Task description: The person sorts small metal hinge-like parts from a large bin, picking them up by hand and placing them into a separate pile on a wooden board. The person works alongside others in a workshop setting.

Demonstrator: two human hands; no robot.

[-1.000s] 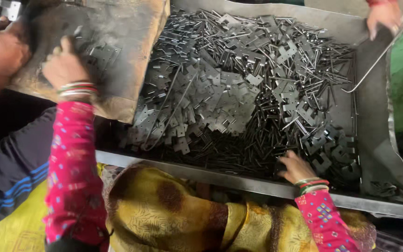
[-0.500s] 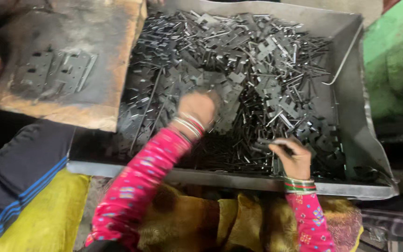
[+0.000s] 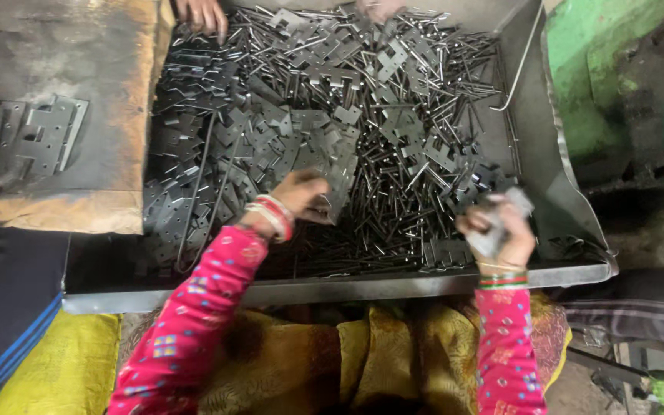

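Observation:
A big grey metal tray (image 3: 347, 288) holds a heap of flat metal hinge plates (image 3: 286, 123) and thin metal pins (image 3: 424, 100). My left hand (image 3: 301, 196) reaches into the heap near the tray's front and its fingers close on a hinge plate there. My right hand (image 3: 497, 227) is lifted just above the tray's front right corner, gripping a small bunch of hinge plates. Both arms wear pink patterned sleeves and bangles.
A worn board (image 3: 55, 115) at the left carries several stacked hinge plates (image 3: 28, 138). Another person's hand (image 3: 203, 15) rests at the tray's far edge, a further hand (image 3: 382, 8) beside it. A green machine (image 3: 624, 84) stands right. Yellow cloth (image 3: 309, 361) covers my lap.
My left hand went from the board at the left into the tray's heap. My right hand rose from the heap with hinge plates in its grip. The view shifted right.

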